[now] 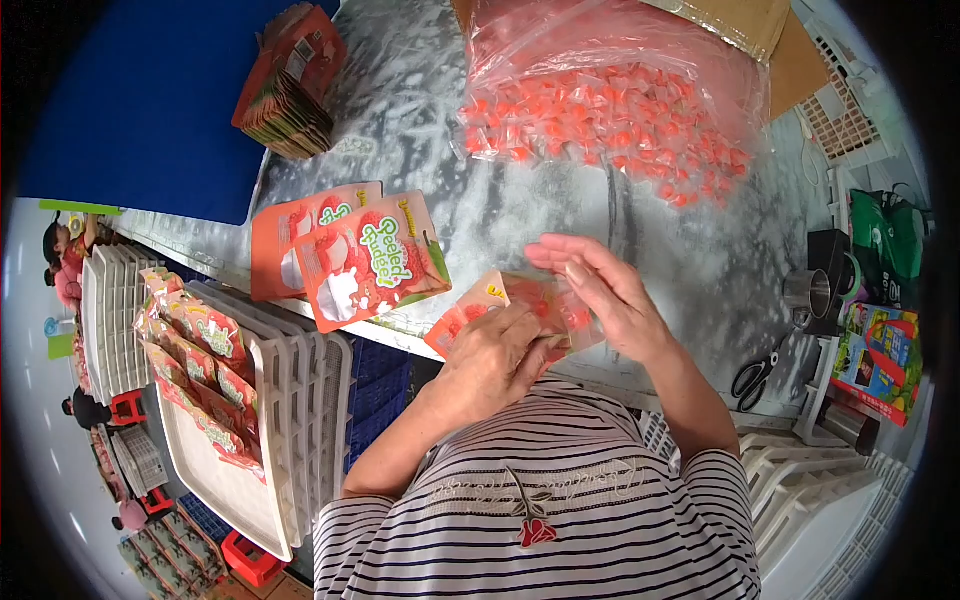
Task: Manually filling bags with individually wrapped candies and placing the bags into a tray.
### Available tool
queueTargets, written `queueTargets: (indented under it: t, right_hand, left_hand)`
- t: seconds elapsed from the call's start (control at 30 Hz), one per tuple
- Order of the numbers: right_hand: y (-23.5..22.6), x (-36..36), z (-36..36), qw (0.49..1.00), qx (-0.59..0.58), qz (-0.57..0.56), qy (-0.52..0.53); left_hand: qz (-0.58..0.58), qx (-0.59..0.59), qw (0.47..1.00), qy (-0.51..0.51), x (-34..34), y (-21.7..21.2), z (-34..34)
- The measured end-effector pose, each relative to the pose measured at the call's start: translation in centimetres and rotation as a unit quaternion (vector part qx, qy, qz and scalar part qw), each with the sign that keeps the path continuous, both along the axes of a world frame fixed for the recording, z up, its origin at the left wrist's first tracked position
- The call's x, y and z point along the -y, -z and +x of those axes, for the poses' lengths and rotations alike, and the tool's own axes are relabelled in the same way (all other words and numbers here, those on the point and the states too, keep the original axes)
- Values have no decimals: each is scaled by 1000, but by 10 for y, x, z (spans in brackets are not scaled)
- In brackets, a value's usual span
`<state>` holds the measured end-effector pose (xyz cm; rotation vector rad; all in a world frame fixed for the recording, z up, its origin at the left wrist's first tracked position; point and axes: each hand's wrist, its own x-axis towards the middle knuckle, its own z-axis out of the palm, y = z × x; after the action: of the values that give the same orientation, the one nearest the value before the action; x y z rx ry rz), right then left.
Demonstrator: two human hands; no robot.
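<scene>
My left hand [492, 362] is closed on a red and pink candy pouch [462, 314] at the near edge of the table, its fingers pinching the side. Clear-wrapped pieces show at the pouch's right end. Beside that end, my right hand [612, 298] has its fingers stretched out and its palm turned toward the pouch. Just left and farther off, two flat printed pouches [374, 262] overlap on the tabletop. A large heap of clear-wrapped red candies [610, 125] spills from a pink plastic bag [600, 40] at the far side.
A stack of pouches [290, 95] stands at the far left by a blue mat [140, 110]. Filled pouches [205, 370] lie on white stacked trays [285, 480] at left. Black scissors [752, 382] and a metal cup [806, 290] sit at right. People work in the left background.
</scene>
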<state>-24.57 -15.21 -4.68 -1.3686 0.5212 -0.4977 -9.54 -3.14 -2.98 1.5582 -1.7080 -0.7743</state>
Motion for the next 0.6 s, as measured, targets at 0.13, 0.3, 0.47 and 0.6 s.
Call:
queueTargets:
  t: [0.13,0.3,0.47,0.6]
  right_hand:
    - [3,0,-10,997,-62,43,-11]
    - [11,3,-8,966,-242,-52,-72]
    - [-4,10,-21,992,-96,66,-37]
    - [-19,18,-18,914,-329,-134,-198]
  left_hand:
    - [-13,-5,1000,-18,-1,2,0]
    - [-127,61,989,39,-5,-2,-17]
    - [-122,63,990,19,-3,3,-10]
    - [-142,60,984,91,-5,-2,-11]
